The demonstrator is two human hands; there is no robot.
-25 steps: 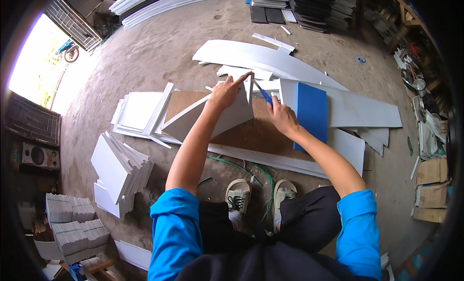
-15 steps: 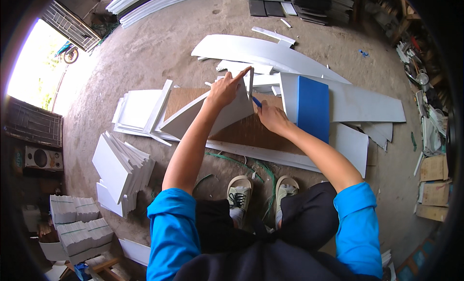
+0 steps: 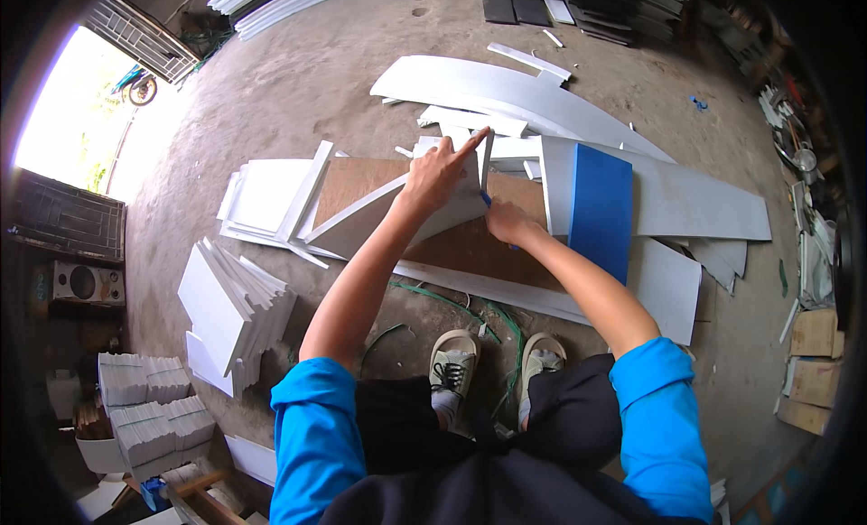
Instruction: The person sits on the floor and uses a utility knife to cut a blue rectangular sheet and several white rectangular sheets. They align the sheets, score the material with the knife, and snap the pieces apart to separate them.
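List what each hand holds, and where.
Right hand: blue-handled tool, fist around its handle. Left hand: tilted white board, near its raised top corner.

The head camera looked steeply down from above the person, on the near side of the brown board [image 3: 479, 250], facing across it from fairly near. Its wide fisheye view took in floor [image 3: 271, 101] beyond the board, shoes [image 3: 453, 362] before it and, far left of it, a bright doorway [image 3: 68, 123].

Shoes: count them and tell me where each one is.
2: the left shoe and the right shoe, side by side on the floor, lower middle. Any hidden ones don't show.
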